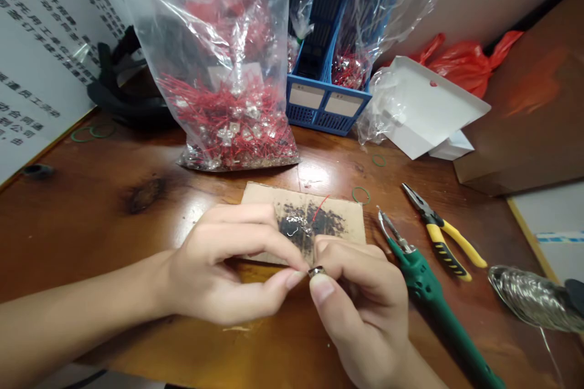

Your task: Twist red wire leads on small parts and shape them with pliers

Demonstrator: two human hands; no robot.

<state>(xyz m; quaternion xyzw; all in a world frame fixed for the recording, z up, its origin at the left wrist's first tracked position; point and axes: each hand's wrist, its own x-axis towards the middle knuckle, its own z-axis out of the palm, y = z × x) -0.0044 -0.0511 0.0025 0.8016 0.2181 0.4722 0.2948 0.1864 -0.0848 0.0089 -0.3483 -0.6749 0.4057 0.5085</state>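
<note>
My left hand and my right hand meet over the near edge of a scorched cardboard pad. Both pinch a tiny metal part between thumb and fingertips. A short red wire lies on the pad among black burn marks. Just right of my right hand rests a green soldering iron, its tip pointing away from me.
A clear bag of red-wired parts stands behind the pad. Blue file bins, a white box and a red bag sit further back. Yellow-handled pliers and a coil of solder wire lie on the right. Green rubber bands are scattered about.
</note>
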